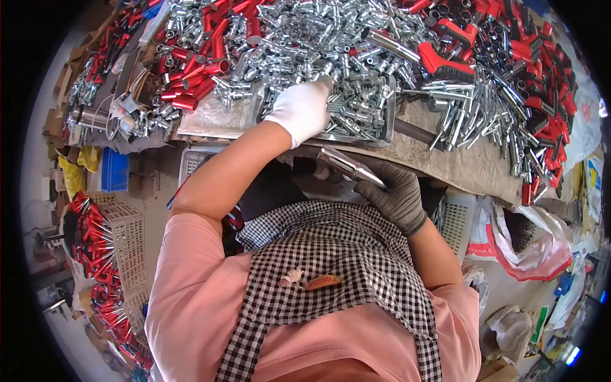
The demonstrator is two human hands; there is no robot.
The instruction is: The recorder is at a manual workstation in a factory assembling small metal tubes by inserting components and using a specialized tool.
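Observation:
My left hand (304,109), in a white glove, reaches over the near edge of a metal tray (356,139) into a heap of small silver metal fittings (359,102). Its fingers curl down at the fittings, and whatever is between them is hidden. My right hand (396,196) wears a grey knitted glove. It is closed around the narrower end of a shiny chrome tube (347,164), held tilted in front of the bench edge, with the wider end pointing up and left.
Red metal sleeves (200,79) lie left of the tray. Thin metal rods (474,108) and red-and-black handles (445,60) pile up at the right. A plastic crate (124,242) with red-handled parts stands at lower left. White-and-red plastic bags (534,245) sit at right.

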